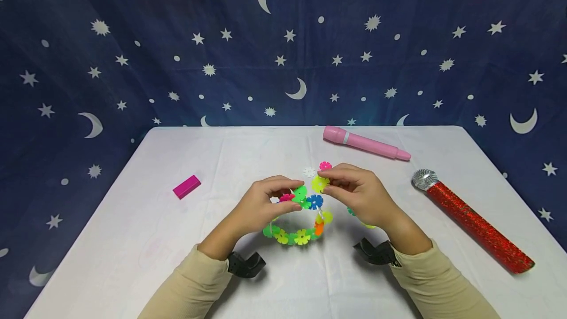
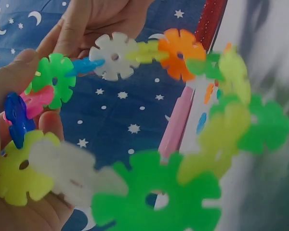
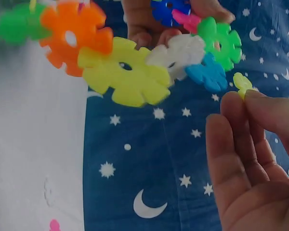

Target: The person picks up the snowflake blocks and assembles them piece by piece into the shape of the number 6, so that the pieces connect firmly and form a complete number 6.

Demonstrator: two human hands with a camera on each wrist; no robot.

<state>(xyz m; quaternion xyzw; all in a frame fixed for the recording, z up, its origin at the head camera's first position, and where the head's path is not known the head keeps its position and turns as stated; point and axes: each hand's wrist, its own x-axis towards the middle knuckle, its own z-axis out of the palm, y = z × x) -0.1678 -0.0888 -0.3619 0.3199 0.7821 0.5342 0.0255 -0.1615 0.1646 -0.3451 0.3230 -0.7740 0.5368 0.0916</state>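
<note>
A ring of linked flower-shaped plastic discs (image 1: 302, 237) in green, yellow, orange, blue, white and pink hangs from my left hand (image 1: 275, 200). My left thumb and fingers pinch it near a green disc (image 2: 56, 81), which stands at the ring's upper edge beside a light-blue disc (image 3: 207, 73). My right hand (image 1: 362, 195) pinches a single yellow disc (image 1: 320, 184) between thumb and forefinger. In the right wrist view this yellow disc shows nearly edge-on, a small gap from the ring's green and light-blue discs.
Just beyond my hands lie a loose white disc (image 1: 309, 172) and a pink disc (image 1: 325, 166). More discs show partly under my right hand. A magenta block (image 1: 186, 187) lies left, a pink microphone-shaped stick (image 1: 365, 144) at the back, a red glittery microphone (image 1: 478, 225) at right.
</note>
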